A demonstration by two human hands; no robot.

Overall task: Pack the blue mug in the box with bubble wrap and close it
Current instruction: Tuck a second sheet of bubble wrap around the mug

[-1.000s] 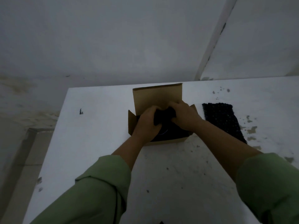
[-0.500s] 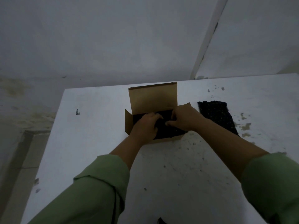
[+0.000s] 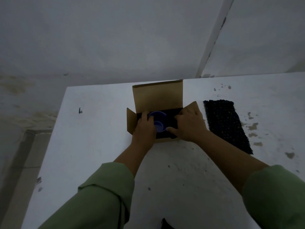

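White scuffed table (image 3: 99, 146) fills the lower frame, grey wall above. Brown cardboard box (image 3: 157, 96) sits centre frame, back lid flap upright, side flaps out. A dark bubble-wrap sheet (image 3: 226, 124) lies flat on the table, centre right, just beside the box. More dark wrap lines the box inside.

Left hand (image 3: 145, 129) is at the box's left side, fingers curled onto the round blue mug (image 3: 156, 119), which sits in the box on the lining, mouth up toward the camera. Right hand (image 3: 189, 124) is at the right inner edge, fingers bent and pressing the dark lining; whether they pinch it or only push, can't tell.

Step, as I judge it: seating the mug in the lined box. Next likely calls for covering the mug with wrap, maybe the spare sheet, then folding the side flaps and lid down.

Hidden: mug handle, box bottom and near wall behind the hands. Very dim, and the lining's edges are hard to make out.
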